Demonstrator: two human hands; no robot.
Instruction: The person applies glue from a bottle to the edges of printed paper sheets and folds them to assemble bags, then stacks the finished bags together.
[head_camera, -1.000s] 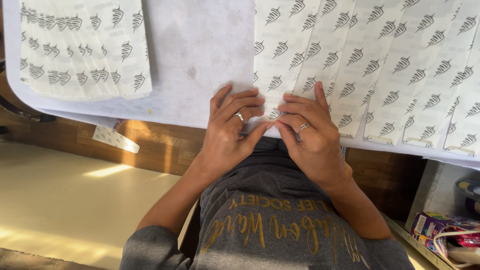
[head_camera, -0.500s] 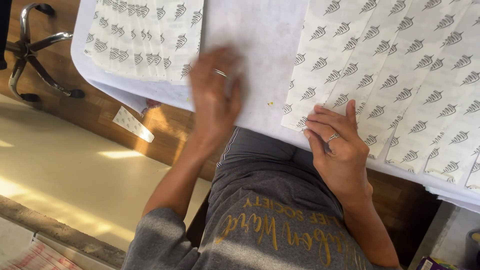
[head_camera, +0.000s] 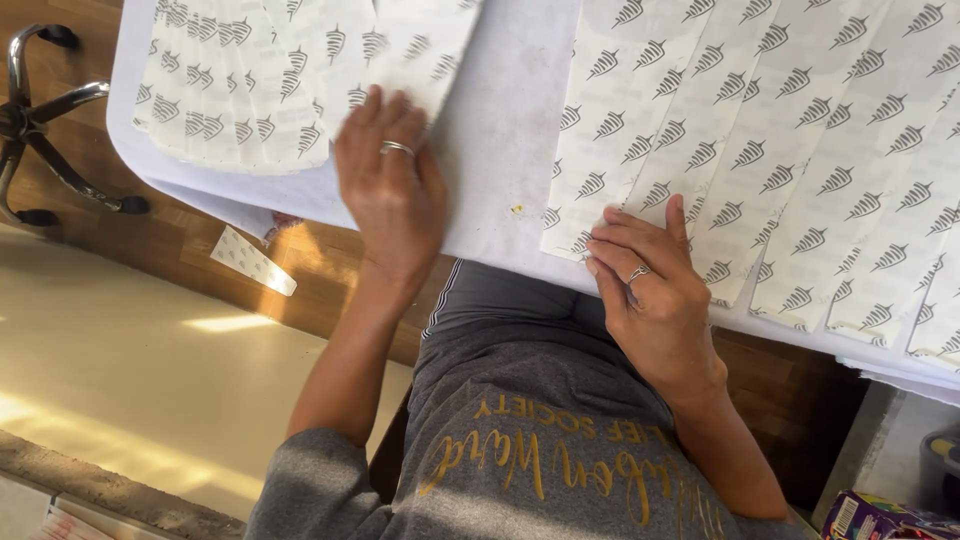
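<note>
Left hand (head_camera: 392, 185): arm stretched forward and up, bare forearm, grey sleeve at the elbow. Palm down, fingers extended and close together, slightly blurred. Silver ring on one finger. Right hand (head_camera: 650, 285): nearer the body, forearm angled in from lower right, wrist bent a little. Palm down, fingers pointing left, lightly curled and bunched, thumb tucked under. Ring on one finger too. Hands well apart, neither one closed into a fist.
</note>
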